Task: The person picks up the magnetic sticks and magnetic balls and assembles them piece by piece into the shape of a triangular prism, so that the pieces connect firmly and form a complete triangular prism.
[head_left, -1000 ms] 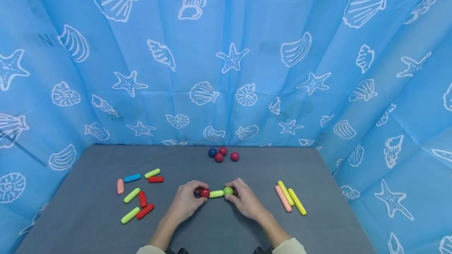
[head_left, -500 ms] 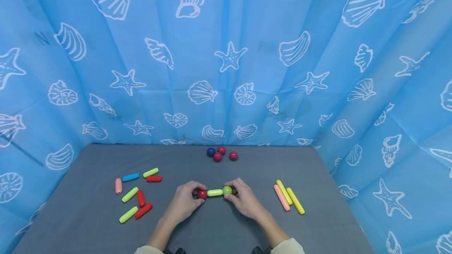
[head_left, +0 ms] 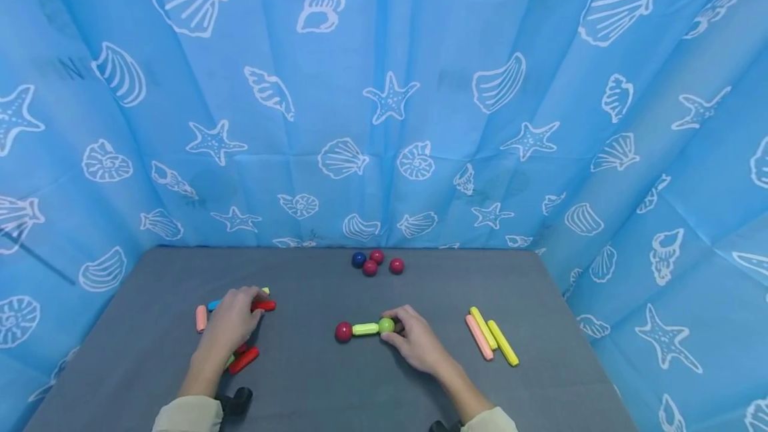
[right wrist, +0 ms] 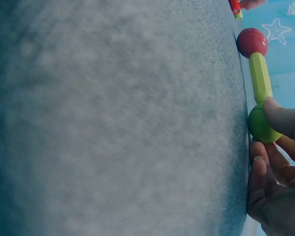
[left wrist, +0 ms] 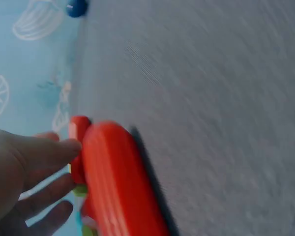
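Note:
My right hand (head_left: 415,342) pinches a green ball (head_left: 387,325) between thumb and fingers at the middle of the table. In line with that ball are a yellow-green rod (head_left: 365,329) and a dark red ball (head_left: 344,332), touching end to end. In the right wrist view the thumb lies over the green ball (right wrist: 263,124). My left hand (head_left: 235,315) is over the left group, thumb and fingers about the end of a short red rod (head_left: 265,305); whether they touch it is unclear. A nearer red rod (left wrist: 120,182) looms large in the left wrist view.
Near the left hand lie a pink rod (head_left: 201,319), a partly hidden blue rod (head_left: 213,305) and another red rod (head_left: 244,360). One blue ball (head_left: 359,259) and several red balls (head_left: 397,265) sit at the back. Yellow rods (head_left: 503,343) and a pink rod (head_left: 479,337) lie right.
My left hand has let go of the dark red ball and moved left to the group of short rods. The right hand stays at the green ball; the joined row keeps its place.

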A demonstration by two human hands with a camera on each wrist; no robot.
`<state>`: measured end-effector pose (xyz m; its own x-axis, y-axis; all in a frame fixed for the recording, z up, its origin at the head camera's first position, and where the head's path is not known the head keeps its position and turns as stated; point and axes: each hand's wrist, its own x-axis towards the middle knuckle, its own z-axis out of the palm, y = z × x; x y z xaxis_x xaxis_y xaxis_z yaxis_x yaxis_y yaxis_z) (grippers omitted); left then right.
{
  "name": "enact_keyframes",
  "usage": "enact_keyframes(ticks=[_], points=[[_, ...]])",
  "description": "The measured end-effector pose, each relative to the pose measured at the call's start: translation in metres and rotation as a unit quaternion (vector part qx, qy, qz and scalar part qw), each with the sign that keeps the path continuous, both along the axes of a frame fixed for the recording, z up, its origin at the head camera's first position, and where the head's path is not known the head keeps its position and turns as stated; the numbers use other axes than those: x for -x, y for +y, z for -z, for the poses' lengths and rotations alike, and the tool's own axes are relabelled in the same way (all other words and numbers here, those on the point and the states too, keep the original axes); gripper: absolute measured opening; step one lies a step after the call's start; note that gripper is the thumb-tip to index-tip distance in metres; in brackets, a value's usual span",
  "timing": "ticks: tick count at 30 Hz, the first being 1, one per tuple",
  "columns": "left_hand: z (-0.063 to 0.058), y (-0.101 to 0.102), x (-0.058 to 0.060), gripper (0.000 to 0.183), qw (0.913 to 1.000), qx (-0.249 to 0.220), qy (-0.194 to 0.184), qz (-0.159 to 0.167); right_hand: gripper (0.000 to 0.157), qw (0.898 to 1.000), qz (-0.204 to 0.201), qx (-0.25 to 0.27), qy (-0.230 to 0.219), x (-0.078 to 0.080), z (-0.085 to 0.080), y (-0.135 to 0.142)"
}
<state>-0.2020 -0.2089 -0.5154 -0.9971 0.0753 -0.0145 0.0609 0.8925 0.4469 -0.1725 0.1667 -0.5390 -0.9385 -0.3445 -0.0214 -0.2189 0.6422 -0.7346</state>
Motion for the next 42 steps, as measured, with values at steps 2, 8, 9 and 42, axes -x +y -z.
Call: enact_keyframes(ticks=[2, 8, 9, 42], points=[[0.003, -0.002, 0.001, 0.037, 0.9995, 0.027, 0.000, 0.016, 0.036, 1.000, 0.001, 0.000, -0.001, 0.000, 0.000, 0.000], [0.007, 0.007, 0.003, 0.027, 0.9979, 0.044, 0.021, 0.043, 0.036, 1.000, 0.000, 0.003, 0.000, 0.000, -0.001, 0.000], [0.007, 0.010, 0.003, 0.026, 0.9977, 0.045, 0.024, 0.046, 0.036, 1.000, 0.000, 0.003, -0.001, 0.000, -0.001, 0.000], [0.010, 0.145, 0.012, 0.043, 0.9732, -0.218, -0.073, 0.013, 0.037, 1.000, 0.004, 0.014, -0.014, 0.000, 0.000, 0.000]])
